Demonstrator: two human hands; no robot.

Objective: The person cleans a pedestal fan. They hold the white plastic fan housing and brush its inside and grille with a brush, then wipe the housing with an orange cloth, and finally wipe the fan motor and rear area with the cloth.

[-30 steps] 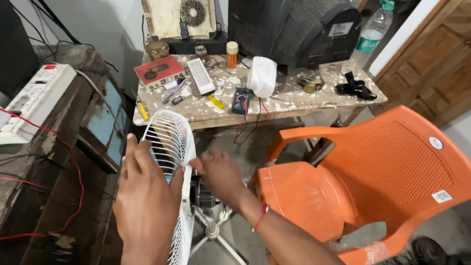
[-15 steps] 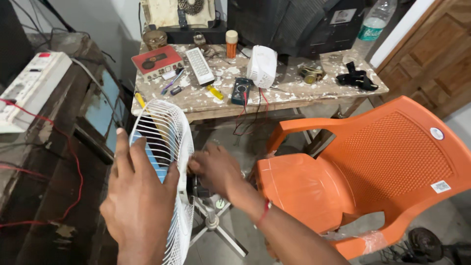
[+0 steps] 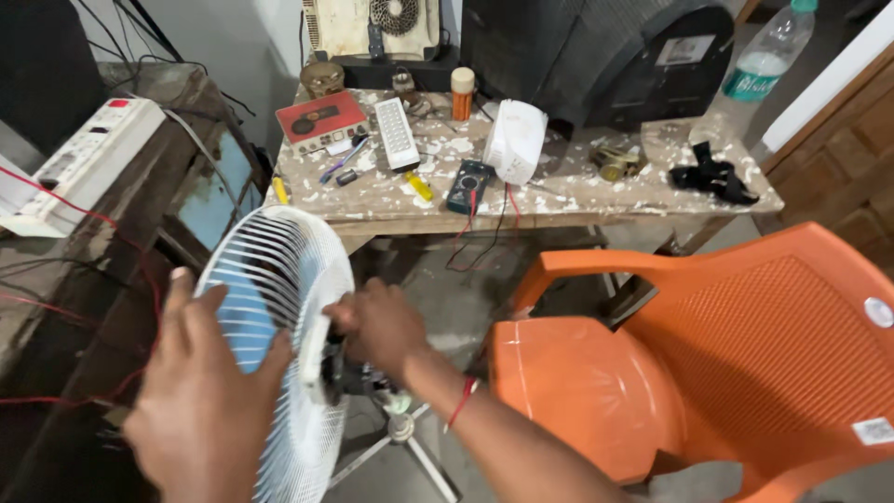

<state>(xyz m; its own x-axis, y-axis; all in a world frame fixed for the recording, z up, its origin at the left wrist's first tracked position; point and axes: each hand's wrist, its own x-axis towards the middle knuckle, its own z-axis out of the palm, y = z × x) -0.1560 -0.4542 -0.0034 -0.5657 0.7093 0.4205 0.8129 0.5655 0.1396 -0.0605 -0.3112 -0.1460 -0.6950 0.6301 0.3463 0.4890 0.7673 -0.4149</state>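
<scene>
A white wire-grille fan [image 3: 279,326] with pale blue blades behind the guard stands low on the floor, in front of the bench's [image 3: 559,200] near edge and left of an orange plastic chair [image 3: 708,373]. Its base is mostly hidden; only thin metal legs show beneath. The left hand [image 3: 200,410] lies spread flat against the grille's front, fingers open. The right hand [image 3: 377,326] curls around the motor housing behind the guard, though the hand itself hides its grasp. On the bench sit a multimeter [image 3: 468,185] near the front edge and a white remote [image 3: 397,133] farther back.
</scene>
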